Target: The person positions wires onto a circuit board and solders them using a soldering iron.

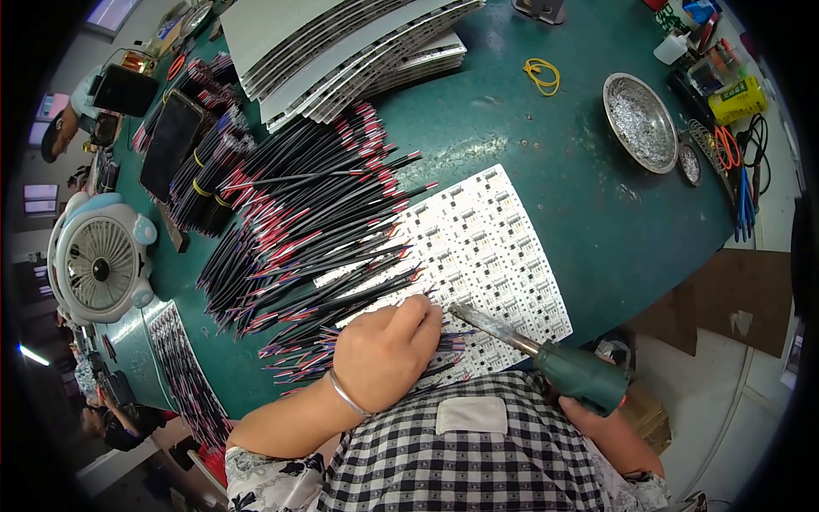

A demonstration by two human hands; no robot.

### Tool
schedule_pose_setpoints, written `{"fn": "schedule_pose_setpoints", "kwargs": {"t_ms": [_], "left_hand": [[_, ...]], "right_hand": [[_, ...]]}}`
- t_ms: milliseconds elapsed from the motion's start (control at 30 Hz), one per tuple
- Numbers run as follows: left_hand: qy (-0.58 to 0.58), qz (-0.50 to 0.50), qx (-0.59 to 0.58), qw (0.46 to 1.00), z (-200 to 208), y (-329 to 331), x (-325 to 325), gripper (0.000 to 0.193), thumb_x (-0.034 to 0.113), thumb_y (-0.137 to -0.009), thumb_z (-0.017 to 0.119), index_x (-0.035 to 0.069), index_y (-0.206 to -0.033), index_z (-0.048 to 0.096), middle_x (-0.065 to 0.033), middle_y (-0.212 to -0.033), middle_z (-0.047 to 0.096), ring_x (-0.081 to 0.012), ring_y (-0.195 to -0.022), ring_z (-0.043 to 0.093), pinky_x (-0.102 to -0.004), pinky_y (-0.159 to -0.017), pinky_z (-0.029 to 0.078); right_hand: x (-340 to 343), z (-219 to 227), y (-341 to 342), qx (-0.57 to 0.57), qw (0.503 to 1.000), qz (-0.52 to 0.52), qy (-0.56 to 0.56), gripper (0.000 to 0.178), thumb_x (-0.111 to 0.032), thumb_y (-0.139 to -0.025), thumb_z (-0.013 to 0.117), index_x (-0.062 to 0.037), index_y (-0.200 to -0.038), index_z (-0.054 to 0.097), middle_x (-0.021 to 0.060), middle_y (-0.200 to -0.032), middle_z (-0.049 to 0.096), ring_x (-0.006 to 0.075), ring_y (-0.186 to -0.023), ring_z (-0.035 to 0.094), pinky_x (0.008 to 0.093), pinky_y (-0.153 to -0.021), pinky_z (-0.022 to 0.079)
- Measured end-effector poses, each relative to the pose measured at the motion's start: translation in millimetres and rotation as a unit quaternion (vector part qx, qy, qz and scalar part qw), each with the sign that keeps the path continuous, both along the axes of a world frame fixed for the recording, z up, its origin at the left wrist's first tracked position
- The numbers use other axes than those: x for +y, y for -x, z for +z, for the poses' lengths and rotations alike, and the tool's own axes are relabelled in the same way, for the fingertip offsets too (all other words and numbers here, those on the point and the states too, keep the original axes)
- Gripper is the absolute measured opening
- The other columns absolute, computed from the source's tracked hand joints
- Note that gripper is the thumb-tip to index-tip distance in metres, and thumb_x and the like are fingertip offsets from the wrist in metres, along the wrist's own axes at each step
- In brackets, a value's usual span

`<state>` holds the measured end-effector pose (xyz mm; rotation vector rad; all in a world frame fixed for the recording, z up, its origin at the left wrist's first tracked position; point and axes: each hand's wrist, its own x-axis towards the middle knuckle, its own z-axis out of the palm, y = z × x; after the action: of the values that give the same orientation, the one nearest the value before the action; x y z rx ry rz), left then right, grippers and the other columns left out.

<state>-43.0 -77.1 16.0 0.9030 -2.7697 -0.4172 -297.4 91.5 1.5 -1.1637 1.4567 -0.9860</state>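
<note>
A white circuit board sheet (pixel 490 235), printed with rows of small parts, lies in front of me on the table. My left hand (pixel 384 350) is closed in a pinch over its near left part; what the fingertips hold is hidden. Short black wires (pixel 333 209) with red and white ends lie in a dense spread, overlapping the board's left side and passing by my left hand. My right hand (pixel 589 418), partly hidden, grips a green-handled soldering gun (pixel 580 375). Its metal tip is at the board, just right of my left fingertips.
Stacked board sheets (pixel 341 51) stand at the far side. Bundled wires (pixel 200 188) and a dark phone (pixel 175 145) lie left, near a white fan (pixel 101 260). At right are a metal bowl (pixel 640 124), a yellow bottle (pixel 738 101) and tools. A yellow loop (pixel 542 77) lies beyond the board.
</note>
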Motion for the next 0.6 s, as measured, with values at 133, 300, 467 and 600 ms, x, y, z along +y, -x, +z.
{"fn": "schedule_pose_setpoints", "kwargs": {"t_ms": [133,300,467,600], "left_hand": [[-0.003,0.005,-0.016,1.000,2,1,1,0.024,0.006,-0.072,0.064,0.003,-0.096,0.068,-0.0045,-0.092,0.059,-0.0181,-0.063,0.061,-0.0300,-0.053,0.049],[-0.006,0.003,-0.043,0.999,6,4,1,0.021,0.006,-0.075,0.063,0.003,-0.095,0.067,-0.0053,-0.092,0.058,-0.0191,-0.065,0.061,-0.0307,-0.054,0.049],[0.002,0.003,-0.049,0.999,2,3,2,0.023,0.006,-0.074,0.063,0.004,-0.097,0.067,-0.0050,-0.093,0.059,-0.0196,-0.066,0.061,-0.0312,-0.054,0.050],[-0.003,-0.001,-0.021,1.000,0,-3,0,0.030,0.006,-0.070,0.067,0.008,-0.100,0.067,-0.0045,-0.094,0.059,-0.0204,-0.068,0.062,-0.0316,-0.056,0.052]], "right_hand": [[-2,4,4,0.156,0.980,0.091,0.083,0.030,-0.011,-0.077,0.068,-0.0002,-0.105,0.067,0.0147,-0.102,0.069,0.0274,-0.090,0.068,0.0346,-0.081,0.053],[15,-8,10,0.197,0.971,0.099,0.098,0.041,-0.031,-0.083,0.067,-0.0035,-0.114,0.064,0.0105,-0.097,0.069,0.0259,-0.089,0.065,0.0383,-0.085,0.047],[22,-8,-4,-0.128,0.982,-0.134,-0.022,0.060,-0.041,-0.089,0.061,0.0067,-0.123,0.052,0.0121,-0.079,0.063,0.0186,-0.069,0.060,0.0319,-0.077,0.047],[26,-8,-5,-0.133,0.983,-0.126,-0.006,0.062,-0.042,-0.088,0.062,0.0079,-0.123,0.052,0.0163,-0.089,0.064,0.0196,-0.070,0.060,0.0322,-0.075,0.048]]}}
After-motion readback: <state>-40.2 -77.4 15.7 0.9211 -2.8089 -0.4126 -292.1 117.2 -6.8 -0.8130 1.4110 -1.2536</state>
